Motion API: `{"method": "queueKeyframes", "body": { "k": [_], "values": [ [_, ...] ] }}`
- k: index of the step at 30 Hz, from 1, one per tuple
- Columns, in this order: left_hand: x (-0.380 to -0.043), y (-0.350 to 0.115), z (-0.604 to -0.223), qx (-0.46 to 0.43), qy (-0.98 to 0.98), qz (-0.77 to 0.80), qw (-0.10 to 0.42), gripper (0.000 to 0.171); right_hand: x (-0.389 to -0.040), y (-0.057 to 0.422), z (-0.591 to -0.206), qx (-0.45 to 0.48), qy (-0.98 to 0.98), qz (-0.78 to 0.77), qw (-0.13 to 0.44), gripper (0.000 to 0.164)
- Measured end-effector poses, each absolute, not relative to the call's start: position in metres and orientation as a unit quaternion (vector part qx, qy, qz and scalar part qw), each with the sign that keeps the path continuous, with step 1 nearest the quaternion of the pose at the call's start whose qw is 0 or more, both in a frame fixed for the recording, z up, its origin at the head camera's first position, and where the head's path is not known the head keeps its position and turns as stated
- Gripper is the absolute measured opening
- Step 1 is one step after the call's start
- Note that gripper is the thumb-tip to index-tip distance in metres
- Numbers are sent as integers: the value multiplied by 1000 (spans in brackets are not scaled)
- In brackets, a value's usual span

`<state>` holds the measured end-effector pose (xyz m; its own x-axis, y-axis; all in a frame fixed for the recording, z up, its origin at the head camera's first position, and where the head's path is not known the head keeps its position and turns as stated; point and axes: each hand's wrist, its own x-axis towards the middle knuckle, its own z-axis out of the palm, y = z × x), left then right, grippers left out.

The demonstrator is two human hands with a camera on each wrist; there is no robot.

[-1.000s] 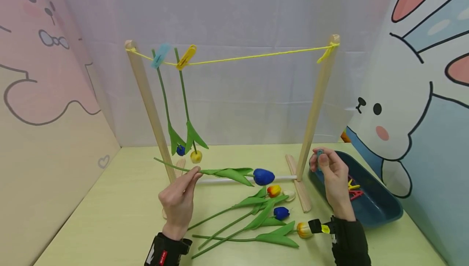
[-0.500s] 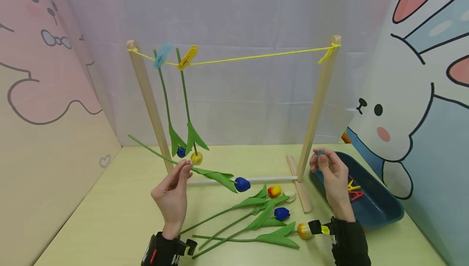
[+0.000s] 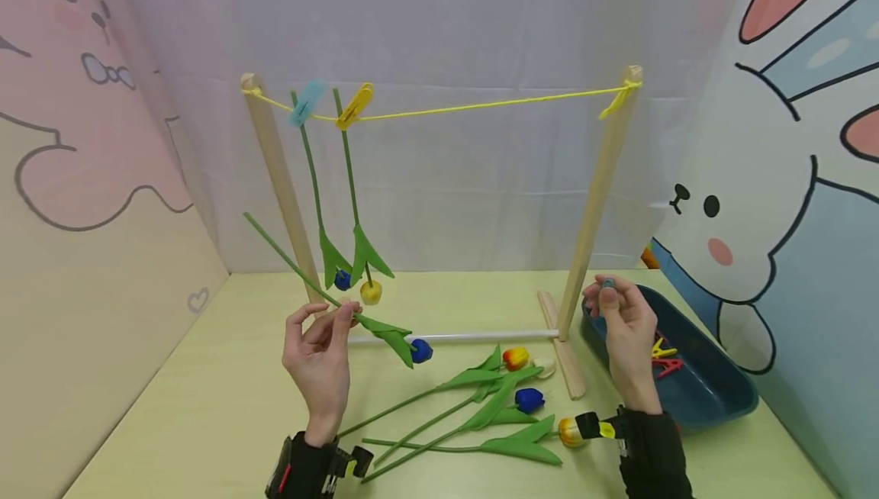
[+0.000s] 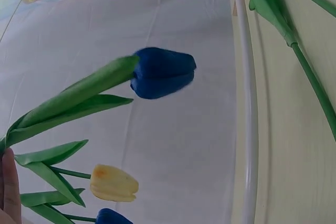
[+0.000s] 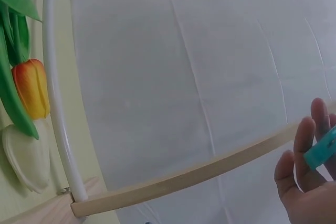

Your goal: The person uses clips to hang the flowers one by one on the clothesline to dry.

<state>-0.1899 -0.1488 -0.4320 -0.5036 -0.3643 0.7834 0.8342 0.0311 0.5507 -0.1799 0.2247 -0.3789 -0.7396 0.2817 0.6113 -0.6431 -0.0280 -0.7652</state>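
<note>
Between thumb and fingers my left hand [image 3: 318,362] pinches the stem of a blue artificial tulip [image 3: 421,351]. Its stem slants up to the left, and the bloom points down to the right; the left wrist view shows the blue bloom [image 4: 164,73] large. My right hand [image 3: 628,339], over the near side of the bin, holds a teal clothespin [image 5: 321,150] with the fingers curled round it. Two tulips hang bloom-down from the yellow string [image 3: 481,104]: a blue one [image 3: 342,279] under a light blue clothespin [image 3: 307,102], and a yellow one [image 3: 371,292] under a yellow clothespin [image 3: 355,106].
Several tulips lie on the table [image 3: 172,377], among them an orange-red one [image 3: 516,358], a blue one [image 3: 529,400] and a white one [image 5: 26,158]. A dark blue bin [image 3: 721,400] at right contains yellow and red clothespins [image 3: 666,366]. Wooden posts [image 3: 599,201] and a white rod [image 3: 481,337] frame the string.
My left hand has moved slightly left and turned the blue tulip, so its stem end has risen and its bloom has dropped leftward. My right hand has barely moved, still holding the teal clothespin.
</note>
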Motion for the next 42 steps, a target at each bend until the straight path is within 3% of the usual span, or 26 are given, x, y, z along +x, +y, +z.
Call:
{"method": "queueKeyframes", "body": {
  "k": [7, 10, 15, 27, 42],
  "values": [
    [-169, -134, -396, -158, -576, -671, 439, 38, -183, 223, -376, 101, -599, 713, 350, 20],
    [-166, -131, -389, -140, -598, -653, 443, 31, -185, 222, -371, 108, -600, 710, 353, 22],
    [-169, -127, -383, -161, -621, -621, 450, 19, -188, 217, -360, 124, -608, 703, 349, 26],
    [-180, -122, -363, -198, -653, -611, 402, 17, -197, 203, -334, 131, -671, 639, 352, 30],
    [-202, -115, -342, -206, -695, -561, 399, 15, -210, 183, -309, 244, -639, 622, 382, 25]
  ]
}}
